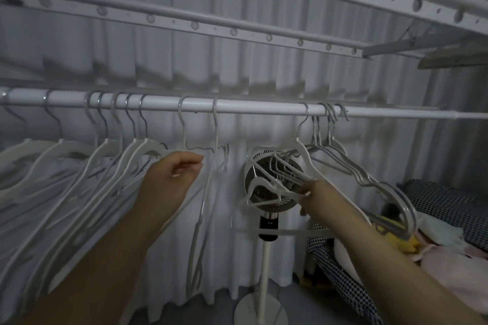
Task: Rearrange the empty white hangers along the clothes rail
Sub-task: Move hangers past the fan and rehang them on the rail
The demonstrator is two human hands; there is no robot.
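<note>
A white clothes rail (250, 107) runs across the view at mid height. Several empty white hangers (87, 166) crowd its left part. Two more hangers (215, 140) hang near the middle. My left hand (171, 179) sits just under them, fingers pinched on the shoulder of one hanger (184, 140). On the right, a small bunch of hangers (330, 150) hooks over the rail. My right hand (313, 194) grips the lower end of a tilted hanger (277, 182) from that bunch, pulled toward the left.
A pedestal fan (260, 192) on a white pole stands behind the hangers, in front of white curtains (232, 245). A drying rack (237, 29) with bars spans overhead. At lower right lies a checked bedding pile (435, 232) with pink and yellow cloth.
</note>
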